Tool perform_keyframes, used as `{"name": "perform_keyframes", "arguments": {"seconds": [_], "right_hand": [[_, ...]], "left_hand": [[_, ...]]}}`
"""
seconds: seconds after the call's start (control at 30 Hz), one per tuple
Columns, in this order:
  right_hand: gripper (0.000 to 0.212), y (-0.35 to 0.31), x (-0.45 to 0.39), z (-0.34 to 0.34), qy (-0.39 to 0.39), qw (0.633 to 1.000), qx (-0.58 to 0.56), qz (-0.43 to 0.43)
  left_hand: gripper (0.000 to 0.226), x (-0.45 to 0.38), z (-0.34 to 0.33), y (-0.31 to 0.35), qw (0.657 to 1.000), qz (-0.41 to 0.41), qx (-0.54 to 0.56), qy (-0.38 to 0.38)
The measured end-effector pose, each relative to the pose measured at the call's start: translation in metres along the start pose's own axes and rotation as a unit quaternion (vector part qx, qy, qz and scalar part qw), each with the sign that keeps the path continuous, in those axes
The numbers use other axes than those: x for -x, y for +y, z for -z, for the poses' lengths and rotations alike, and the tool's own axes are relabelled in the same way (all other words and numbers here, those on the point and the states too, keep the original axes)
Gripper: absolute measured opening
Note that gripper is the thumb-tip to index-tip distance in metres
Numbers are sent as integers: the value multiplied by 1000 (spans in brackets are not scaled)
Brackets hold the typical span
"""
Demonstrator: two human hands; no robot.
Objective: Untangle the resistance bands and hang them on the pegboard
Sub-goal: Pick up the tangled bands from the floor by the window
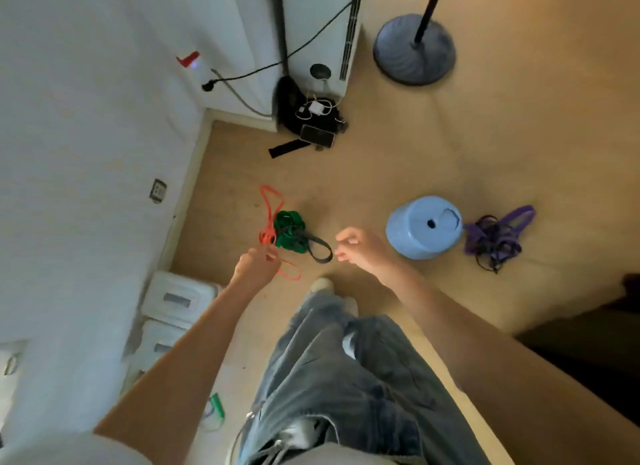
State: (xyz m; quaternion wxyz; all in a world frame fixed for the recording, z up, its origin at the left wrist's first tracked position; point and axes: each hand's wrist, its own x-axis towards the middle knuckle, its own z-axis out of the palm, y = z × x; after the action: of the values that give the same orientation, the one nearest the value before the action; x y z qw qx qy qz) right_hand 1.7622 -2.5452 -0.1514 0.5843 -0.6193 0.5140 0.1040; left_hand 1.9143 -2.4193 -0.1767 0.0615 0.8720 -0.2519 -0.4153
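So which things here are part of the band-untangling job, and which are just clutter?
Job:
- red, green and black band tangle
- purple band tangle
- left hand, pinching a red band
- right hand, open

Clutter:
- blue stool
- fan base
- phone
- charger

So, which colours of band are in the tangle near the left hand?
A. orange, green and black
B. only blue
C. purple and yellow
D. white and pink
A: the tangle by the left hand shows an orange band, a green bunch and a black loop; the purple bands lie apart, on the far side of the blue stool.
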Motion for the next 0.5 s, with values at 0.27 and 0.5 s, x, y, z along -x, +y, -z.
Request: {"name": "perform_keyframes", "arguments": {"seconds": [0.27, 0.5], "right_hand": [[13, 115, 27, 145, 158, 959, -207, -113], [13, 258, 34, 281, 225, 918, -266, -189]], "left_hand": [[21, -24, -43, 158, 986, -128, -47, -91], [21, -23, -169, 336, 962, -206, -73, -162]]}}
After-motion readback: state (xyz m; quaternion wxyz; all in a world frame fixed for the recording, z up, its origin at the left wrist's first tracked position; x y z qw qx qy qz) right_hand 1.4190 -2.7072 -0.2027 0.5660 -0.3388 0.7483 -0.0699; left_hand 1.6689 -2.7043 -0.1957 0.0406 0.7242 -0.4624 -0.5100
